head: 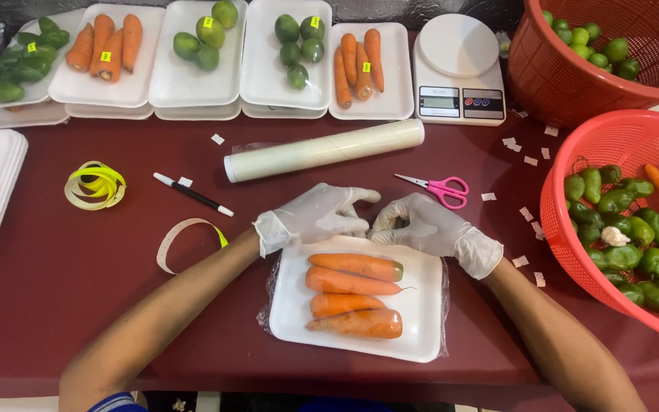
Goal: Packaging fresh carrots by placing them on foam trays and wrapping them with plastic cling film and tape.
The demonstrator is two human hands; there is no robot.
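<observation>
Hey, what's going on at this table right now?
A person in thin white gloves has both hands at the far edge of a white foam tray holding four carrots, with clear film around it. The left hand and right hand meet there, fingertips pinched together. Just beyond lie a roll of cling film and pink scissors. Filled trays of carrots, limes and green peppers line the back beside a kitchen scale.

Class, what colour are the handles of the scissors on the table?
Pink, seen in the head view: scissors.
</observation>
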